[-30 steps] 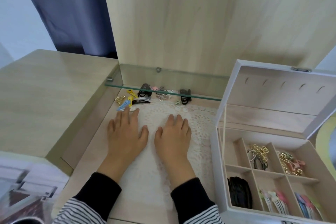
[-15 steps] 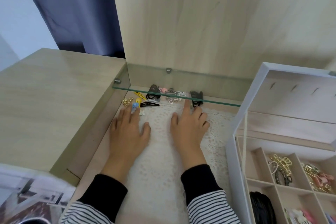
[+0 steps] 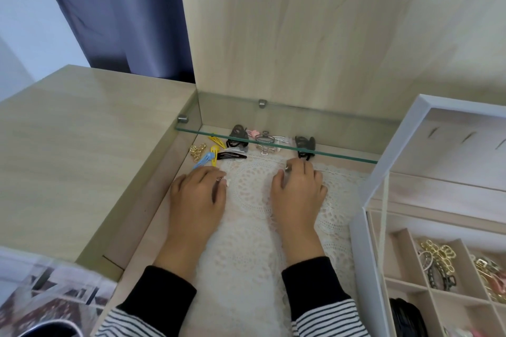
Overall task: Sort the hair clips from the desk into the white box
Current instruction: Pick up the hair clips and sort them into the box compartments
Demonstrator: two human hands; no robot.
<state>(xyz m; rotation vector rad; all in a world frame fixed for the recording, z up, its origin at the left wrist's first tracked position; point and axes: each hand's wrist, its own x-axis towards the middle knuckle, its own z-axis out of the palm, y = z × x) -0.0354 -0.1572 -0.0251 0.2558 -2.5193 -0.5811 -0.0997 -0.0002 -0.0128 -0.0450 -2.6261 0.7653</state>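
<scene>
Here, a person's two hands rest palm down on a white lace mat [image 3: 246,241] inside a recessed wooden desk [image 3: 68,145] compartment. The left hand [image 3: 197,197] lies at the mat's left edge with its fingers bent under at the tips. A small pale object shows at those fingertips, but I cannot tell whether it is pinched. The right hand [image 3: 298,194] lies beside it, fingers curled toward a black claw clip [image 3: 304,143] just beyond them; whether it grips anything is unclear. The loose hair clips [image 3: 232,149] sit clustered at the far end of the compartment, partly under a glass shelf [image 3: 342,142]. A blue snap clip [image 3: 204,159] lies just beyond the left hand, and a gold clip [image 3: 197,149] is farthest left. The white box [image 3: 357,232] stands open on the right, and gold clips [image 3: 438,252] show in one of its divided compartments.
</scene>
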